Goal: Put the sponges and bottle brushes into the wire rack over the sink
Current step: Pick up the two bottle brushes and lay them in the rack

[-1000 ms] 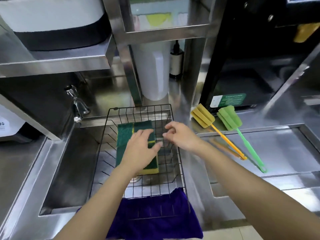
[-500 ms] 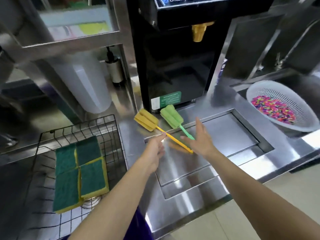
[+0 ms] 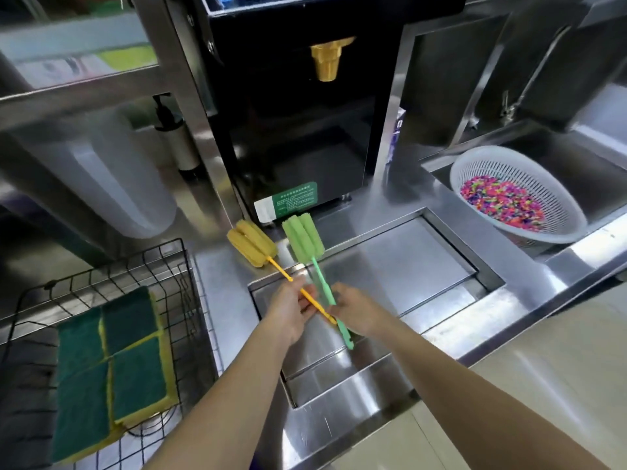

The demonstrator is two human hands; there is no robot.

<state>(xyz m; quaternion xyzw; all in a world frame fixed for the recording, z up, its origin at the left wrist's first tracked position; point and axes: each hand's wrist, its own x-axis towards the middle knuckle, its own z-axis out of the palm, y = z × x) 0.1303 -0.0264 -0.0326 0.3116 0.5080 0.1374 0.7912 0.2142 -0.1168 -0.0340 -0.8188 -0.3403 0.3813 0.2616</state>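
While both forearms reach in from the bottom of the frame, the left hand (image 3: 290,308) curls its fingers around the thin handle of the yellow sponge-headed bottle brush (image 3: 252,243), and the right hand (image 3: 354,312) closes on the flat handle of the green sponge-headed bottle brush (image 3: 303,239). The two handles cross between the hands near the centre of the picture, the green handle's tip poking out below the right hand. Whether the yellow foam head rests on the stainless steel counter (image 3: 502,320) or is just off it cannot be told; the green head looks slightly raised. Both heads sit just in front of the black dispensing machine (image 3: 298,123).

At the lower left, the black wire rack (image 3: 163,266) holds four green-and-yellow scouring sponges (image 3: 112,368) lying flat and touching in a block; its right wall stands near the left forearm, with bare steel between. The recessed steel lid panel (image 3: 407,266) under the hands is bare. At the right edge, a white plastic colander of multicoloured bits (image 3: 515,198) sits well apart from the hands.
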